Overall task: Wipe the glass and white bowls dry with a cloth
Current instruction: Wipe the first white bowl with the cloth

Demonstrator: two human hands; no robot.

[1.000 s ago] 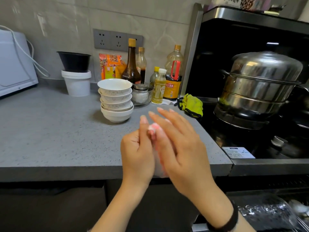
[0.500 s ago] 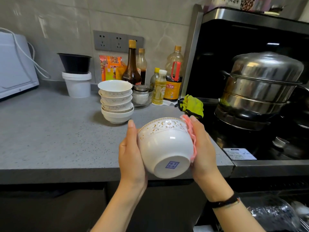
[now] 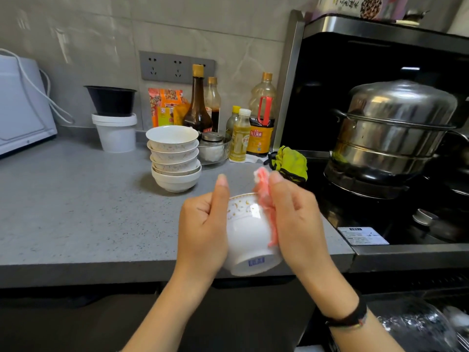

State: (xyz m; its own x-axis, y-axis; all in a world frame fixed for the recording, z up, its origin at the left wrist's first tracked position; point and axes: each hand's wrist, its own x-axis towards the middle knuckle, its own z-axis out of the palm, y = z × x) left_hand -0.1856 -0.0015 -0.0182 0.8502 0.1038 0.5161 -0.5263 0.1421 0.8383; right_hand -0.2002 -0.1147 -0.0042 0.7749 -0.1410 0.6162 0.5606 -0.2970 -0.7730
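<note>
A white bowl (image 3: 247,235) with a gold pattern near its rim is held tilted over the counter's front edge, its foot with a blue mark facing me. My left hand (image 3: 203,224) grips its left side, thumb up along the wall. My right hand (image 3: 294,219) presses a pink cloth (image 3: 265,196) against the bowl's right side and rim, fingers curled round the cloth. A stack of several white bowls (image 3: 175,158) stands behind on the grey counter (image 3: 76,212). A glass bowl (image 3: 418,326) shows at the bottom right, partly cut off.
Bottles of sauce and oil (image 3: 239,134) and a small lidded jar (image 3: 214,147) line the back wall. A white tub with a black bowl on top (image 3: 115,120) stands left of the stack. A yellow-green cloth (image 3: 289,162) lies by the stove, where a steel steamer pot (image 3: 390,133) sits.
The bowl came into view between my hands, then my right hand slid the pink cloth from the bowl's side up to its rim. My left hand shifted its grip.
</note>
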